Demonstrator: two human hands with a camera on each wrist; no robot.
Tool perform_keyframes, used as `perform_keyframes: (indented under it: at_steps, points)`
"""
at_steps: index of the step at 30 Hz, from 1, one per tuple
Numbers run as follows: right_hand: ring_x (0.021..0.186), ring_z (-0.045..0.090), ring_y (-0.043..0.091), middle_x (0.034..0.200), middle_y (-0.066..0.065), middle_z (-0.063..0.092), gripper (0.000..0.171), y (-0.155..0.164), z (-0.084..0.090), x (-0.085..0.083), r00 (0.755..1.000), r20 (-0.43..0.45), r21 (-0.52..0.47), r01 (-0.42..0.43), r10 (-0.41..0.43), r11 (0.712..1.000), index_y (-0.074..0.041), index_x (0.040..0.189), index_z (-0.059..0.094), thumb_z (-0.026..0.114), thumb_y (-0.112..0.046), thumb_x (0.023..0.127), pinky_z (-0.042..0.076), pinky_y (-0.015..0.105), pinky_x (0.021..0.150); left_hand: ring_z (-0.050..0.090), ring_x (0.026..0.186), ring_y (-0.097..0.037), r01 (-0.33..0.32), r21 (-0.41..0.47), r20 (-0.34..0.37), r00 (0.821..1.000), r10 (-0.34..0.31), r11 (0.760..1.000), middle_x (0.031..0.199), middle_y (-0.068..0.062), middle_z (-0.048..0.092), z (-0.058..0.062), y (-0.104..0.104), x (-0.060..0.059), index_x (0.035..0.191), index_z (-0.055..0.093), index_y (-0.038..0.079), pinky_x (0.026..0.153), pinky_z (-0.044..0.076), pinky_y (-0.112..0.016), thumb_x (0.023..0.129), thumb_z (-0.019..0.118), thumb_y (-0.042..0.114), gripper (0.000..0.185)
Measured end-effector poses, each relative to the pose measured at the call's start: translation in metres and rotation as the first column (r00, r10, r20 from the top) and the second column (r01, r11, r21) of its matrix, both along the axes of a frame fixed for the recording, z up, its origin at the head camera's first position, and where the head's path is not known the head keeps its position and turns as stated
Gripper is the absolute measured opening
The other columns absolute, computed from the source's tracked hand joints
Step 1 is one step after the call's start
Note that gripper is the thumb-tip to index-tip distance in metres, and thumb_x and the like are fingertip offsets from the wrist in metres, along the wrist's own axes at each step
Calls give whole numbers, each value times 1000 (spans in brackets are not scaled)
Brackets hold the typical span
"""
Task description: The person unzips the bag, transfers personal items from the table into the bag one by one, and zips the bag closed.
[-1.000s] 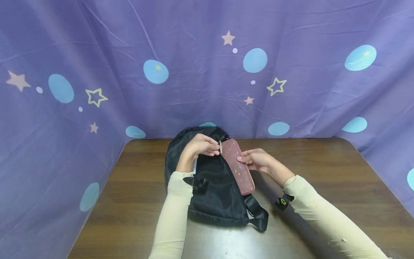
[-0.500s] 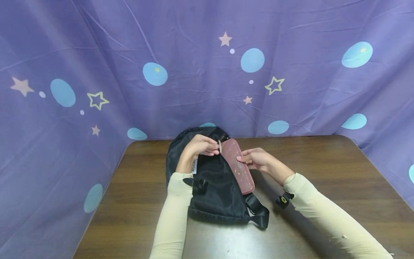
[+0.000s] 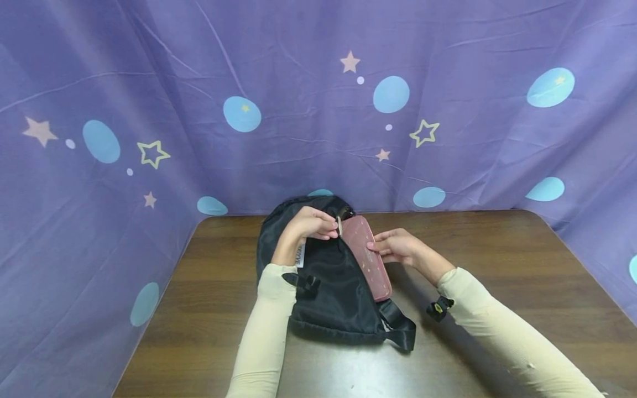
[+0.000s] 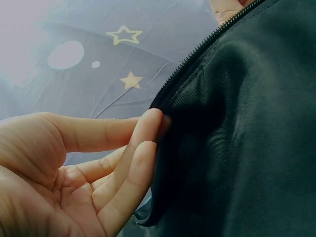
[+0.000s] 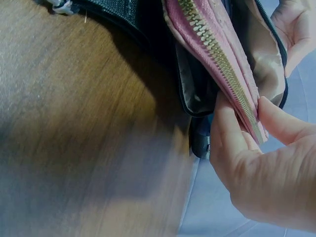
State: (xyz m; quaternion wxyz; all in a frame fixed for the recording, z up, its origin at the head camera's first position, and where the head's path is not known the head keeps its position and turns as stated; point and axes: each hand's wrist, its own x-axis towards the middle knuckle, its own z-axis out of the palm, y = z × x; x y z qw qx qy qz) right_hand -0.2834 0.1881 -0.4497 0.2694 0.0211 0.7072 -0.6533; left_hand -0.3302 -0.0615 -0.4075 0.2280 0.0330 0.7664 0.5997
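Nothing shifted, right hand (image 3: 393, 247) pinching pink pouch (image 3: 370, 262), left hand (image 3: 306, 225) gripping black bag (image 3: 333, 287), wooden table (image 3: 497, 265)

The right hand (image 3: 395, 247) is edging toward 3 o'clock along the pink pouch (image 3: 370, 260) — barely — its fingertips now sitting slightly further from the left hand (image 3: 311, 224); the pouch is tilting a touch steeper against the bag (image 3: 330, 287).
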Motion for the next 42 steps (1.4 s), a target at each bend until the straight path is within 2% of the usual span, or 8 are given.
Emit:
perform_keyframes:
  at_steps: [14, 21, 25, 28, 36, 42]
  points:
    - [76, 70, 7, 79, -4, 72, 19, -3, 4, -5, 1000, 8, -77, 21, -21, 997, 9, 117, 61, 58, 0, 101, 61, 27, 73, 70, 64, -7, -1, 6, -1, 1000, 1, 1000, 76, -4, 73, -2, 0, 2, 119, 68, -11, 61, 59, -18, 92, 71, 0, 30]
    - [77, 70, 7, 78, -5, 72, 10, -3, 4, -9, 1000, 23, -83, 0, 2, 997, 0, 105, 65, 56, -1, 102, 60, 27, 74, 71, 64, -7, -1, -3, -17, 1000, 1, 1000, 82, -9, 76, -1, 1, 3, 119, 69, -10, 61, 60, -18, 92, 70, 0, 28]
    - [76, 69, 6, 77, -6, 71, 11, -3, 4, -12, 999, 36, -84, -7, 10, 996, -5, 99, 66, 56, -1, 102, 60, 26, 73, 71, 65, -7, 7, -17, -24, 1000, -7, 1000, 91, -15, 78, 0, 3, 4, 119, 70, -9, 63, 60, -19, 93, 71, 2, 28]
    - [75, 69, 6, 77, -6, 71, 11, -2, 5, -13, 999, 40, -93, -7, 11, 996, -4, 100, 66, 56, -1, 102, 59, 25, 72, 71, 65, -7, 5, -22, -24, 1000, -5, 1000, 92, -16, 78, 0, 4, 4, 118, 70, -9, 63, 61, -19, 93, 71, 2, 28]
    - [74, 68, 5, 76, -7, 70, 9, -6, 7, -17, 999, 41, -114, -5, 10, 993, -2, 106, 63, 54, -2, 103, 59, 24, 72, 71, 65, -7, -8, -23, -45, 999, 7, 1000, 82, -9, 76, 1, 6, 5, 114, 72, -9, 63, 61, -19, 93, 70, 1, 24]
    - [73, 67, 4, 76, -7, 69, 15, -8, 10, -16, 999, 37, -103, -5, 8, 995, 5, 116, 58, 54, -2, 103, 58, 24, 71, 72, 66, -8, -10, -27, -39, 999, 9, 1000, 79, -7, 75, 2, 7, 6, 116, 72, -8, 65, 61, -20, 94, 69, 3, 24]
